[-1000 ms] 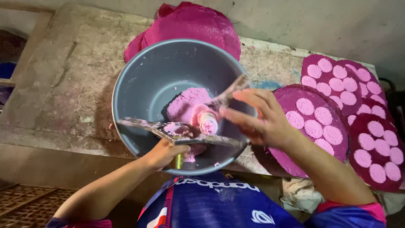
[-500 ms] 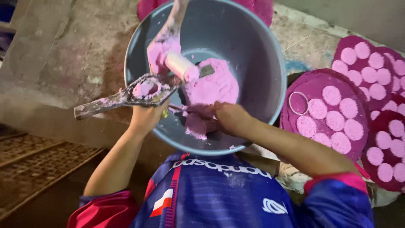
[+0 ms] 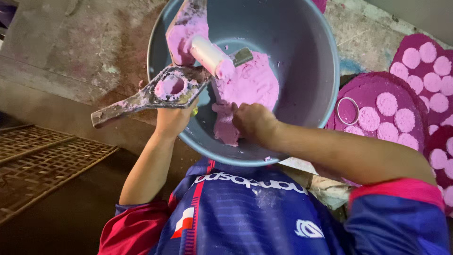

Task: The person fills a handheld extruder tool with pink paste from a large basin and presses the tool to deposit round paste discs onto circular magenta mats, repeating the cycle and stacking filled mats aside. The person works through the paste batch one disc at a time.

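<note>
- Far L: woven bamboo mat/tray [image 3: 42, 160] low down, below the concrete ledge [image 3: 71, 52]; well apart from both hands.
- Metal ring mould [image 3: 155, 92] w/ long flat handle sticks out to the L over the basin rim; ring hole is packed w/ pink paste, whole tool smeared pink.
- L hand [image 3: 174, 118] sits under the mould at the basin's near-L rim, fingers closed round the tool's lower part; exact grip mostly hidden by the mould itself.
- White cylinder presser [image 3: 210, 55] lies tilted just above the ring, far end coated pink, touching a pink-caked flat piece [image 3: 186, 28] that rises to the top edge.
- Grey-blue basin [image 3: 306, 61] tilted toward the person, resting on the ledge; pink paste mound [image 3: 252, 82] in its bottom, running down toward the near rim.
- R hand [image 3: 252, 123] inside the basin, fingers curled shut, knuckles up, pressed in the pink paste at the lower edge of the mound; what's inside the fist can't be seen.
- R of basin: loose metal ring [image 3: 348, 111] on a dark magenta round tray [image 3: 377, 85], beside rows of pink discs [image 3: 387, 104].
- Far R: more trays of discs [image 3: 424, 66], overlapping.
</note>
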Demonstrator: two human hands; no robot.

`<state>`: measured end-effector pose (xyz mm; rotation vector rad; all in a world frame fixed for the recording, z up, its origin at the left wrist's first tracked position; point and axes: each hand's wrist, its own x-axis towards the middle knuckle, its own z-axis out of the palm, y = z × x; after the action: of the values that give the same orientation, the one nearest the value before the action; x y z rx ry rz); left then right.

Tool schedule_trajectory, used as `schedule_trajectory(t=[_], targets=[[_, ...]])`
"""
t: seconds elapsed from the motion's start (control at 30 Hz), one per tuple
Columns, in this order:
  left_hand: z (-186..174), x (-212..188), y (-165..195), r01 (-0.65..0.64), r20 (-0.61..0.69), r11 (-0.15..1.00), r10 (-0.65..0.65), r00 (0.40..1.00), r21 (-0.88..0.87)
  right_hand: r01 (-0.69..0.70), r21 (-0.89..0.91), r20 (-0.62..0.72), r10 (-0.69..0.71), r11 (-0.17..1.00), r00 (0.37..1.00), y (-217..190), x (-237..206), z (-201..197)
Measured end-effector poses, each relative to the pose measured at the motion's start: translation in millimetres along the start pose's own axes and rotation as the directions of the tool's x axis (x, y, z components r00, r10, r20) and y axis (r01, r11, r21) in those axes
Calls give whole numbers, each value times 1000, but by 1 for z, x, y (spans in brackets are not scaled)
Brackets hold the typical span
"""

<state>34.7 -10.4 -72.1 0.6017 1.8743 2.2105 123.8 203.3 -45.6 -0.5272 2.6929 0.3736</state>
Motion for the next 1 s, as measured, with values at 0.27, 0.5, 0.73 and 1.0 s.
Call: schedule_trajectory(t=[0.27, 0.5, 0.73, 1.0], targets=[[4, 2, 1, 199, -58, 979, -202, 978, -50, 13, 263, 311, -97, 965, 946, 11, -34, 0], [5, 14, 15, 11, -34, 997, -9, 999, 82, -1, 719, 99, -101, 695, 990, 48, -93, -19], [13, 36, 56, -296, 136, 793, 265, 955, 532, 9, 931, -32, 55, 366, 998, 110, -155, -65], [44, 40, 47, -429, 424, 626, 168, 890, 652, -190, 106, -342, 216, 976, 915, 71, -104, -127]])
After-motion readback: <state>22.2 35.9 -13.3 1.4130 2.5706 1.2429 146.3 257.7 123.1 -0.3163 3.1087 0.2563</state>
